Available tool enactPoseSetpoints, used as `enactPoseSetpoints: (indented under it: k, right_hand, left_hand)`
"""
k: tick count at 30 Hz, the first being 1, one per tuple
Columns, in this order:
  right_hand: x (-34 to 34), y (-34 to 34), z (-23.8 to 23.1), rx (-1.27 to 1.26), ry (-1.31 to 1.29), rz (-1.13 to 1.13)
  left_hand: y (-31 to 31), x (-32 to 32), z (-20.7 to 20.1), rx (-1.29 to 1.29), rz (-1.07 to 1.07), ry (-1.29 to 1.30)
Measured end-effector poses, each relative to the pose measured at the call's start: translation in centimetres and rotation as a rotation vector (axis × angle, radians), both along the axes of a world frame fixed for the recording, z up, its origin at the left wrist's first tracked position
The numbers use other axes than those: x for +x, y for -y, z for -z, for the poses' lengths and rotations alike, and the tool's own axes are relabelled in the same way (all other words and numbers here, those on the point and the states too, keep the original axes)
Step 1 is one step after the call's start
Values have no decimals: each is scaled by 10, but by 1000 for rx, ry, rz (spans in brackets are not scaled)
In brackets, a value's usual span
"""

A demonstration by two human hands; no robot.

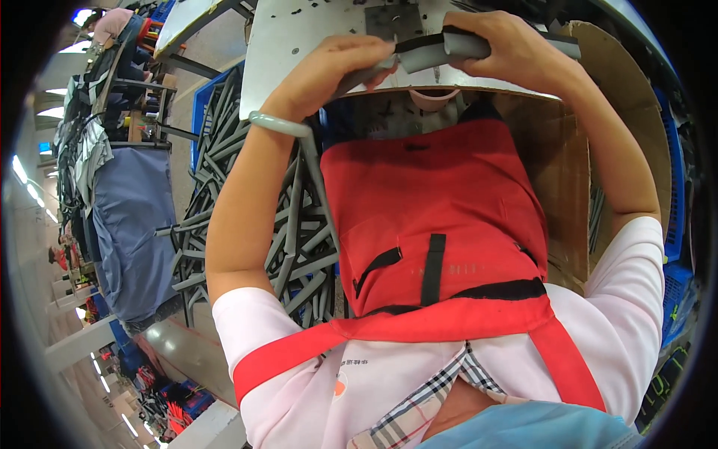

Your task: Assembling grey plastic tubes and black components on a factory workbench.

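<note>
Over the near edge of a white work table (329, 26), both my hands hold a long grey strip (425, 57) with a black edge, rolled like a tube. My left hand (345, 63) is closed on its left part, thumb and fingers pinching it. My right hand (508, 46) wraps round it farther right, and the strip's end sticks out past that hand. The strip bends slightly between my hands. Its exact kind I cannot make out.
A heap of similar grey and black strips (299, 217) fills the space left of me, by a blue crate (200, 112). An open cardboard box (557, 172) stands at my right, with blue crates (677, 299) beyond. A person (112, 26) works far left.
</note>
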State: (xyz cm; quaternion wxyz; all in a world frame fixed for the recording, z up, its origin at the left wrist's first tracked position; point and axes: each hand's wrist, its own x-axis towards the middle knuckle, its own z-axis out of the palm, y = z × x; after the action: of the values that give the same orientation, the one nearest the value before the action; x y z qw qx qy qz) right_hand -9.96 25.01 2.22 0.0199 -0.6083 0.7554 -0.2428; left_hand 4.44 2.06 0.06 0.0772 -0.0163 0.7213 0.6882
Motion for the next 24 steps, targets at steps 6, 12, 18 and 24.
enactPoseSetpoints:
  k: [6,12,18,24]
  right_hand:
    - [0,4,-28,180,93,121]
    - [-23,17,-13,80,-105,130]
    - [-30,24,-13,118,-78,161]
    - [-32,25,-14,76,-72,135]
  left_hand:
    - [2,-6,-11,-451,-239,-120]
    - [17,-32,1,-488,-345,-190]
    - [25,-41,6,-511,-372,-163]
    - [27,-40,7,-467,-375,-174]
